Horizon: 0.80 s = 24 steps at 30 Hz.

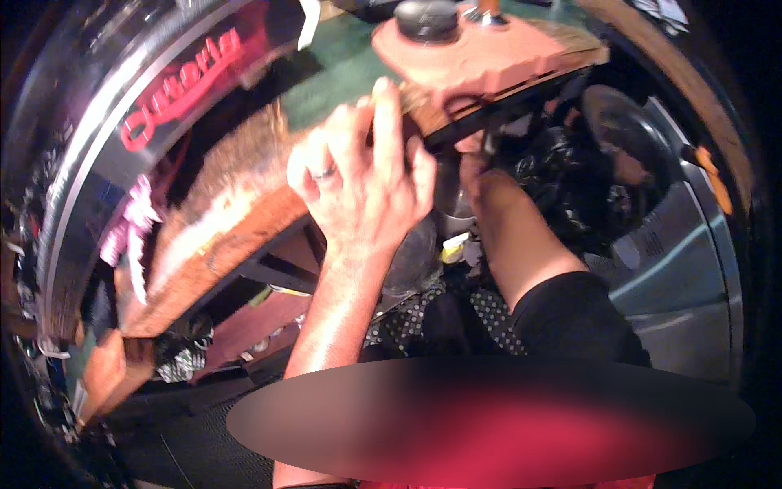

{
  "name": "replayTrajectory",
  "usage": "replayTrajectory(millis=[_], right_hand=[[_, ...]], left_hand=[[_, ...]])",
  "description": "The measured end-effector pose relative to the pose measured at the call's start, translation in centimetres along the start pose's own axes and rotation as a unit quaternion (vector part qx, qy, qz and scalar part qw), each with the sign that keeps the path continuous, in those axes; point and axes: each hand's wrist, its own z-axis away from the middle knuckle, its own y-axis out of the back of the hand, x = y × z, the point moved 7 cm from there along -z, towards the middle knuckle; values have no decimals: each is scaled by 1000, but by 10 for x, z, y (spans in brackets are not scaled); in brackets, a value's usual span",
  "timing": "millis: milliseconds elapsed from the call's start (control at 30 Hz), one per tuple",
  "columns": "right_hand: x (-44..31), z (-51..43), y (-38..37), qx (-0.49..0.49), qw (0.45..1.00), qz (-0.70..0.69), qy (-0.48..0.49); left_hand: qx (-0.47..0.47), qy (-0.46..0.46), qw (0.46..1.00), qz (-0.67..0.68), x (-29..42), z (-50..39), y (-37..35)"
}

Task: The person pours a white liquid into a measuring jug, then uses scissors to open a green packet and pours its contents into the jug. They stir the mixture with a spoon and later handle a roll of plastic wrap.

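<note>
My left hand (366, 168) is palm down over the front edge of a wooden workbench (269, 205). Its index finger reaches forward and the thumb stands apart; a ring is on one finger. The palm side is hidden, and nothing shows in the grasp. My right hand (473, 150) is below the bench edge, beside a dark rounded vessel (455, 202). Its fingers are partly hidden and blurred, so I cannot tell whether they hold anything. An orange-pink board (476, 55) lies on the bench just ahead of both hands, with a dark round object (426, 21) on it.
Green sheet (333, 67) covers part of the benchtop. To the left are a dark curved panel (91, 165) with red lettering and a pink cloth (137, 211). Crumpled black plastic (550, 165) and a grey panel (678, 263) are on the right. Below hangs dotted fabric (397, 324).
</note>
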Motion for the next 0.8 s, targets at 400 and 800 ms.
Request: replayTrajectory(millis=[400, 800], right_hand=[[-208, 91, 124, -205, 910, 230, 277], [-211, 133, 321, -147, 954, 213, 149]], left_hand=[[-405, 23, 910, 83, -3, -32, 27], [-490, -13, 867, 91, -10, -44, 32]])
